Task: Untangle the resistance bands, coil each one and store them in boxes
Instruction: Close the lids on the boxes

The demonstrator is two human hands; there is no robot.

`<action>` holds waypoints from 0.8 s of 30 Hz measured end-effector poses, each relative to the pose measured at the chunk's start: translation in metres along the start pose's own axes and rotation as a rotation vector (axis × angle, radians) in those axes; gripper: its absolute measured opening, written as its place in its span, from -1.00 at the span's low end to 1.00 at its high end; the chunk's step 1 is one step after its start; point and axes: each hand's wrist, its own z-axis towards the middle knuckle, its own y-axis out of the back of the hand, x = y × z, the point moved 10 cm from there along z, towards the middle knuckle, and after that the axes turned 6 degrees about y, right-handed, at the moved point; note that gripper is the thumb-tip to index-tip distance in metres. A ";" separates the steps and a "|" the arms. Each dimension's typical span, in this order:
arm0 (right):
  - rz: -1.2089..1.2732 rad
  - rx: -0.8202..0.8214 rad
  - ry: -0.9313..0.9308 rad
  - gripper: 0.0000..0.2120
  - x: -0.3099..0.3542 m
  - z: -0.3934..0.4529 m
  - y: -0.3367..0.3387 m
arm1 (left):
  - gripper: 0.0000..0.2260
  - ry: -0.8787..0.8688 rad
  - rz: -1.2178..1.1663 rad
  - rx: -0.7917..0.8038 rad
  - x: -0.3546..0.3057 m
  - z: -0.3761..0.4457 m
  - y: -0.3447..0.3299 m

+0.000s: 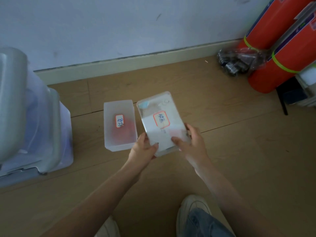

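A translucent plastic box point(154, 110) with a red-bordered label on its lid is lifted off the wooden floor and tilted. My left hand point(142, 148) grips its near left corner. My right hand point(192, 140) grips its near right side, thumb on the lid. Pale contents and a pinkish patch show through the lid. To its left a second translucent box point(109, 134) lies flat on the floor, lid on, with a similar label; a red band shows dimly inside it.
A large clear storage bin point(34, 130) with a grey lid stands at the left. Orange rolled mats point(277, 53) and a plastic bag of dark objects point(237, 61) lean by the wall at the right. My shoes point(193, 207) are at the bottom.
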 end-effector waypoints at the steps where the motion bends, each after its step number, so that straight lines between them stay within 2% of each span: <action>1: 0.038 -0.027 0.026 -0.43 0.013 0.002 -0.001 | -0.64 -0.038 -0.030 -0.024 -0.013 -0.003 0.010; 3: 0.144 -0.015 0.041 -0.44 0.035 0.003 -0.014 | -0.65 -0.103 -0.041 -0.119 -0.033 -0.007 0.035; 5: 0.256 0.065 0.000 -0.49 0.049 0.003 -0.039 | -0.67 -0.140 -0.024 -0.242 -0.042 -0.008 0.062; 9: 0.314 0.234 -0.083 -0.54 0.054 -0.009 -0.097 | -0.65 -0.076 0.045 -0.400 -0.029 -0.011 0.110; 12: 0.209 0.277 -0.065 -0.46 0.054 -0.013 -0.113 | -0.72 0.017 0.009 -0.384 -0.012 -0.002 0.131; 15: 0.215 0.315 -0.081 -0.43 0.059 -0.007 -0.114 | -0.73 0.008 -0.091 -0.346 -0.018 0.017 0.142; 19: 0.278 0.378 -0.069 -0.69 0.072 -0.004 -0.125 | -0.68 0.050 -0.296 -0.294 -0.022 0.037 0.143; 24: 0.200 0.302 -0.014 -0.73 0.079 0.001 -0.129 | -0.76 0.069 -0.277 -0.308 -0.020 0.044 0.149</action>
